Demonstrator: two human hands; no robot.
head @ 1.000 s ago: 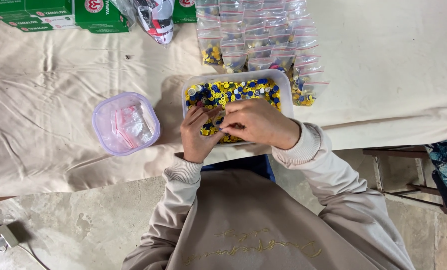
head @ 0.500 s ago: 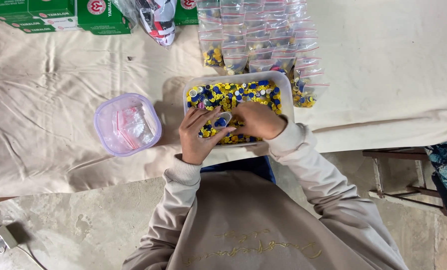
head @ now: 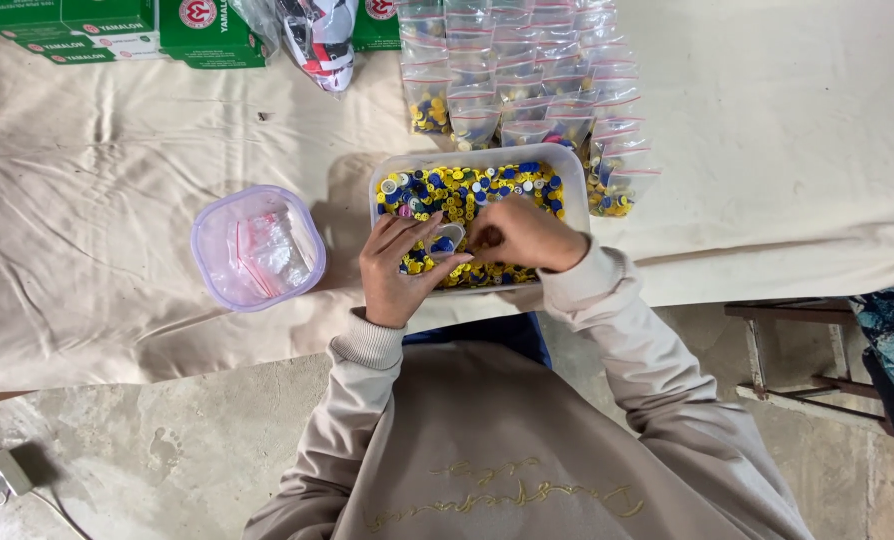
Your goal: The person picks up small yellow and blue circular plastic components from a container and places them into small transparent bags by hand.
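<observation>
On the left of the cloth-covered tabletop stood a round clear tub holding empty zip bags, well apart from the work. The left hand hovered over the near-left part of the clear tray, fingers spread partly open and cradling what looked like a small clear bag at the fingertips; whether it was truly pinched could not be told. The right hand lay just beside it, curled over the yellow, blue and white small pieces; its fingertips were hidden, so its grip could not be told. To do this well, the bag's mouth should stay wide, low over the tray, so strays fall back in. Filled bags lay beyond the tray.
</observation>
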